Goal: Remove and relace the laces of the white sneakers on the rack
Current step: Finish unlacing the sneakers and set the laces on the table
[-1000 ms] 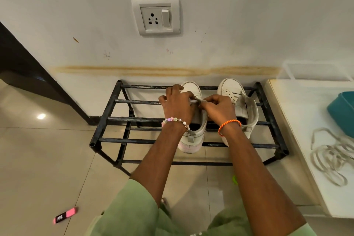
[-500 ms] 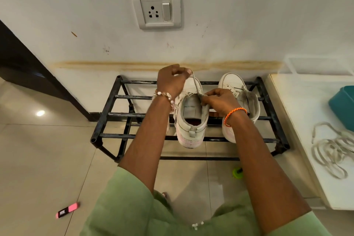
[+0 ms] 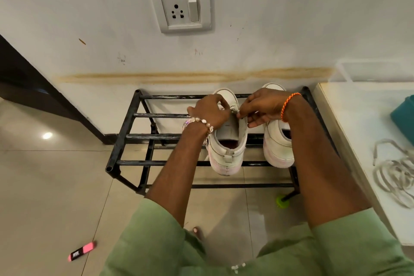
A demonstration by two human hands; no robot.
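A black metal rack (image 3: pixel 125 136) of round bars stands against the white wall, with open tiled floor (image 3: pixel 56 186) to its left and in front, and a white desk (image 3: pixel 349 119) close against its right end. The rack's bars are scuffed, with wide gaps between them. Two white sneakers sit on its right half, heels toward the person: the left sneaker (image 3: pixel 226 152) hangs its heel slightly over the front bar, and the right sneaker (image 3: pixel 277 148) stands just beside it, nearer the desk. Both have smooth, soft-looking uppers and thick soles tinted faintly pink.

The left hand (image 3: pixel 210 111), with a beaded bracelet at the wrist, is curled over the left sneaker's tongue area, its fingers bent round the shoe's upper edge. The right hand (image 3: pixel 259 107), with an orange cord at the wrist, reaches across from above the right sneaker and pinches a short bit of lace (image 3: pixel 234 110) between thumb and fingertips, right at the left hand. Both forearms stretch forward from green sleeves.

On the desk a loose lace (image 3: pixel 394 170) lies in flat pale loops near the front edge, with a teal container (image 3: pixel 403 116) behind it. A pink marker (image 3: pixel 81 251) lies on the floor, well away from the rack.
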